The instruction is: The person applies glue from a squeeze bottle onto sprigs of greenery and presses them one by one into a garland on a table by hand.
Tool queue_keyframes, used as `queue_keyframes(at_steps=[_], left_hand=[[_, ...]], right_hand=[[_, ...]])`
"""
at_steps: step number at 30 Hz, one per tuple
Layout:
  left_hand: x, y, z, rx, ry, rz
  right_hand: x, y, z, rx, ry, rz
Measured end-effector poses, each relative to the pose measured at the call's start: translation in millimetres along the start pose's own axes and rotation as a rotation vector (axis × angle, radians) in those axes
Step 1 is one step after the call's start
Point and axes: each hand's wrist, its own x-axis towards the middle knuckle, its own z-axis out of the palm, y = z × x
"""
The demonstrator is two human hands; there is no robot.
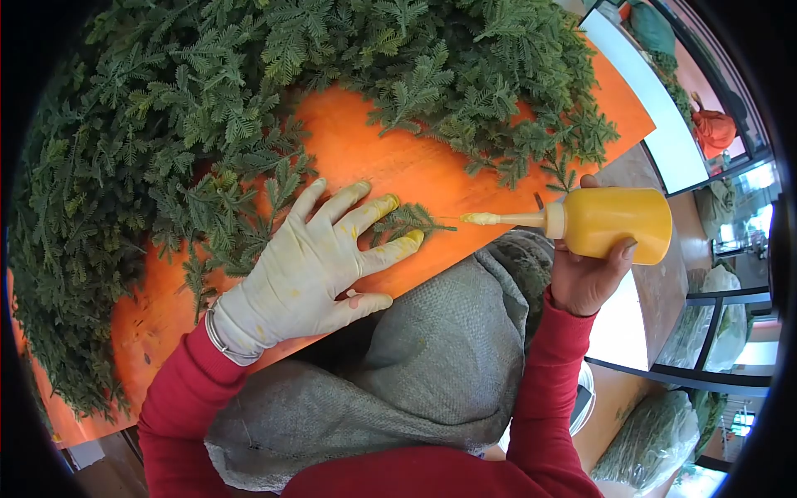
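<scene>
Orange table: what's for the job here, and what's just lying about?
For the job:
- yellow bottle in the right hand
- small sprig at the gloved left hand
- orange table
- probably the heap of green branches

Apparently just lying about:
- plastic-wrapped bundle on the floor

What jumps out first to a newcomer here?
Probably the yellow squeeze bottle in the right hand, its smeared nozzle aimed left at a small green sprig. Next, the left hand in a pale, yellow-stained glove, fingers spread at that sprig. Behind, needled greenery heaped across the far and left parts of a bright orange tabletop.
</scene>
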Motion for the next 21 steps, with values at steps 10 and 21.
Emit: queue_keyframes(at_steps=[10, 21], left_hand=[[-1.1, 0.6, 3.1, 0.013, 0.026, 0.025], [-0.8, 2.1, 7.3, -0.006, 0.055, 0.022]], right_hand=[[-12.9, 2.6, 5.7, -0.044, -0.103, 0.020], [-26.0, 14.7, 13.0, -0.219, -0.204, -0.023]])
